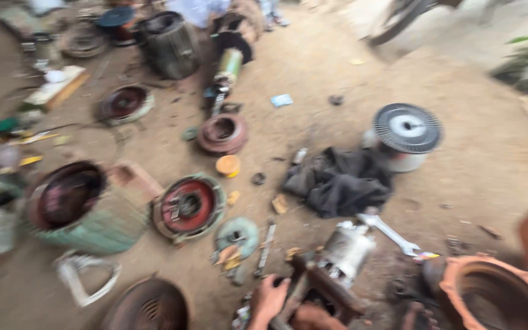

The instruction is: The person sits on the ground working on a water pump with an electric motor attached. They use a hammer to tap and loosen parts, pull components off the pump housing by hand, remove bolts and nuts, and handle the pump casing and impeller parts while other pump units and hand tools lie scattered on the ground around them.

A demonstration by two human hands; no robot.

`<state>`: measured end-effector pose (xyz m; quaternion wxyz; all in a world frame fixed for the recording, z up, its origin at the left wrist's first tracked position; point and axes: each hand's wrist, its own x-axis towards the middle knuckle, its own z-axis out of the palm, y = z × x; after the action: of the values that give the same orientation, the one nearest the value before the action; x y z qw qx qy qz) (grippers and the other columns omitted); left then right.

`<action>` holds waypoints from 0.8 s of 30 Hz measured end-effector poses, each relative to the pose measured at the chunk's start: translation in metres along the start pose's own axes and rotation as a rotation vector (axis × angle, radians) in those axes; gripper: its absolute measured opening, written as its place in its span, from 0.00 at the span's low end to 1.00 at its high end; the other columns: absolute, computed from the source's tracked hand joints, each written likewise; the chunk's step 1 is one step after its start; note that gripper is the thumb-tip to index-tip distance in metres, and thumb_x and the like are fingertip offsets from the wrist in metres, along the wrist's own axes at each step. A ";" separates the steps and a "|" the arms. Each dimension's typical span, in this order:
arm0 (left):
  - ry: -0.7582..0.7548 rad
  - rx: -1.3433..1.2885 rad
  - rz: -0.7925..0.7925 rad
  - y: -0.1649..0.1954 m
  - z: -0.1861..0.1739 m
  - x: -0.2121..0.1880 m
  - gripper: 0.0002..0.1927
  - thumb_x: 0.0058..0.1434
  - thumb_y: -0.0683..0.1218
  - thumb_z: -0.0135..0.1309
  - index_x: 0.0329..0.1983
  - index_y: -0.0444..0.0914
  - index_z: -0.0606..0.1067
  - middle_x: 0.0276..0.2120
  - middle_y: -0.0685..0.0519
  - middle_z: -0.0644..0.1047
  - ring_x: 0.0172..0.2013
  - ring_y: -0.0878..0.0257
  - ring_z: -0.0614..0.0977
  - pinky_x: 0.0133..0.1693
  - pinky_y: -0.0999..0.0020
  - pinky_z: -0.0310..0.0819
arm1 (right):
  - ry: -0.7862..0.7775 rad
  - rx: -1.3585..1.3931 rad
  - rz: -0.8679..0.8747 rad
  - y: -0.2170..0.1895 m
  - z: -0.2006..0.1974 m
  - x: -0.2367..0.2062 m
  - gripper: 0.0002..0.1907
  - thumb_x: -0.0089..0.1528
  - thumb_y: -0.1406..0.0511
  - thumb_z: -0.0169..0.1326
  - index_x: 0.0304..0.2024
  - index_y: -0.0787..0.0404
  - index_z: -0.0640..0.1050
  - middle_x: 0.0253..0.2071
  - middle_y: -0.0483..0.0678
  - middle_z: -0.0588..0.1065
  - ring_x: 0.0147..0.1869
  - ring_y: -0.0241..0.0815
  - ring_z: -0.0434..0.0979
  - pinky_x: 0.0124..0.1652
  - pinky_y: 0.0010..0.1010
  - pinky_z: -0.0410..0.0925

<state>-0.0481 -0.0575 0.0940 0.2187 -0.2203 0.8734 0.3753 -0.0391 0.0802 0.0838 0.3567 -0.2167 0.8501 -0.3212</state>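
My left hand (268, 299) is at the bottom of the view, and its fingers are wrapped around the dark rusty metal frame part (325, 292) that sits on the dirt ground (313, 73) right in front of me. My right hand (313, 318) is just below that part, low at the edge; it is blurry, so I cannot tell if it is gripping or loose. Touching the top of the frame part is a silver-grey metal motor piece (346, 249). Next to that lies a shiny silver spanner (389, 233). To the right stands a big round orange-brown metal housing (496, 293), open at the top. A crumpled black cloth (337, 182) lies further up, and beside it is a round spool with a dark ribbed top (406, 129). To the left I see a round red and grey motor cover (187, 206), and near it a large green ribbed motor shell (80, 211) on its side. Everything looks a bit smeared.
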 end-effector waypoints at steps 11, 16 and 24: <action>-0.093 0.095 -0.056 -0.001 0.003 0.010 0.29 0.57 0.68 0.56 0.58 0.54 0.78 0.56 0.53 0.81 0.59 0.53 0.80 0.60 0.60 0.73 | 0.094 0.149 0.051 0.004 -0.021 -0.040 0.12 0.62 0.59 0.54 0.45 0.56 0.79 0.45 0.57 0.78 0.50 0.56 0.78 0.53 0.45 0.71; -0.093 0.028 -0.013 -0.001 0.001 0.003 0.25 0.60 0.66 0.55 0.55 0.53 0.80 0.53 0.52 0.83 0.56 0.52 0.82 0.58 0.60 0.75 | 0.119 0.163 0.051 0.004 -0.006 -0.024 0.15 0.61 0.60 0.55 0.49 0.55 0.78 0.48 0.57 0.78 0.54 0.56 0.78 0.55 0.44 0.70; -0.110 0.000 -0.012 0.006 -0.006 -0.003 0.24 0.60 0.63 0.57 0.54 0.48 0.80 0.50 0.52 0.84 0.52 0.54 0.85 0.55 0.61 0.77 | 0.148 0.186 0.056 -0.001 -0.004 -0.038 0.21 0.59 0.61 0.58 0.56 0.55 0.77 0.53 0.56 0.77 0.59 0.56 0.78 0.59 0.42 0.69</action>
<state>-0.0503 -0.0573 0.1025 0.2683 -0.2045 0.8587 0.3857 -0.0175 0.1038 0.1049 0.3205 -0.1346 0.8464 -0.4035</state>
